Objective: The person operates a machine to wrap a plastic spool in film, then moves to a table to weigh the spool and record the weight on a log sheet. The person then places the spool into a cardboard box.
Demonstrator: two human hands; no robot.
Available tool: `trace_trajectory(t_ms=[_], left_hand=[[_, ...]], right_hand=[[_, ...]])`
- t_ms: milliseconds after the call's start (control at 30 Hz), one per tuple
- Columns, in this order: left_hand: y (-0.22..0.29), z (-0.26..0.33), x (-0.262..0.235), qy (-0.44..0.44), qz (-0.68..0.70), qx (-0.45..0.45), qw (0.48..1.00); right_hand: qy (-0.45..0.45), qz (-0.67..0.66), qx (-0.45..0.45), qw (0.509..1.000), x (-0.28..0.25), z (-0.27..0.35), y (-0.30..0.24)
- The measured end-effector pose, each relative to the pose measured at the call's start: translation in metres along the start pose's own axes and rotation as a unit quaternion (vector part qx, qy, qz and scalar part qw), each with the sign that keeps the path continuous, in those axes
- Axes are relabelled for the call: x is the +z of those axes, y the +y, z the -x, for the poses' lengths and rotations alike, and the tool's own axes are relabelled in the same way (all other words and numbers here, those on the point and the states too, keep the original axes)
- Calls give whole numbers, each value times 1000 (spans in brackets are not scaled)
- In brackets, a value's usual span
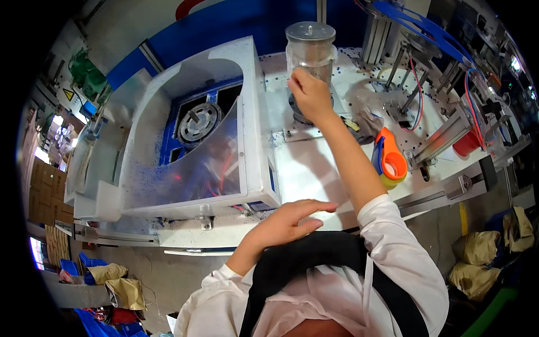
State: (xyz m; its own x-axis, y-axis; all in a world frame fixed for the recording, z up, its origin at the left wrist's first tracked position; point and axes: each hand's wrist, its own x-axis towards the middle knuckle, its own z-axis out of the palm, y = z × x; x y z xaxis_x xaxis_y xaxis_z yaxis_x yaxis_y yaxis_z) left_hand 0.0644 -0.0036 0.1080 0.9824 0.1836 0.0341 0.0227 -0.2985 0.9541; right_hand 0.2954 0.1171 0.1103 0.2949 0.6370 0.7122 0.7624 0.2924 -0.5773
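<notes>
See clear canister [313, 56] upright toward back of tabletop [306, 163], partly behind right hand [312, 96]. Can't tell how far closed, or if gripping anything, with fingers curled away from view. See left hand [287, 224] well apart, fingers extended, nothing held. Expect stiff, slick wall, some weight from metal lid [310, 31], maybe brittle. Take hold round the wall, not by the lid.

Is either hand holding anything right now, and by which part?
The left hand holds nothing visible; its fingers are extended. The right hand is curled in front of the clear cylinder; whether it grips anything cannot be told.
</notes>
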Motion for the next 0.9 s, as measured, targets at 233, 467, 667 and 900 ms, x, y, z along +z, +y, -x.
trace_trajectory(t_ms=[233,467,667,900], left_hand=[[-8,3,4,18,27,21,999],[-15,35,-5,13,11,-17,1000],[-28,17,-8,-18,53,22,998],[-36,15,2,-79,79,50,993]], right_hand=[[-20,243,-193,950,58,-132,-29],[-122,388,53,912,-55,-222,130],[-79,378,194,902,-74,-39,246],[-44,459,312,831,-105,81,157]])
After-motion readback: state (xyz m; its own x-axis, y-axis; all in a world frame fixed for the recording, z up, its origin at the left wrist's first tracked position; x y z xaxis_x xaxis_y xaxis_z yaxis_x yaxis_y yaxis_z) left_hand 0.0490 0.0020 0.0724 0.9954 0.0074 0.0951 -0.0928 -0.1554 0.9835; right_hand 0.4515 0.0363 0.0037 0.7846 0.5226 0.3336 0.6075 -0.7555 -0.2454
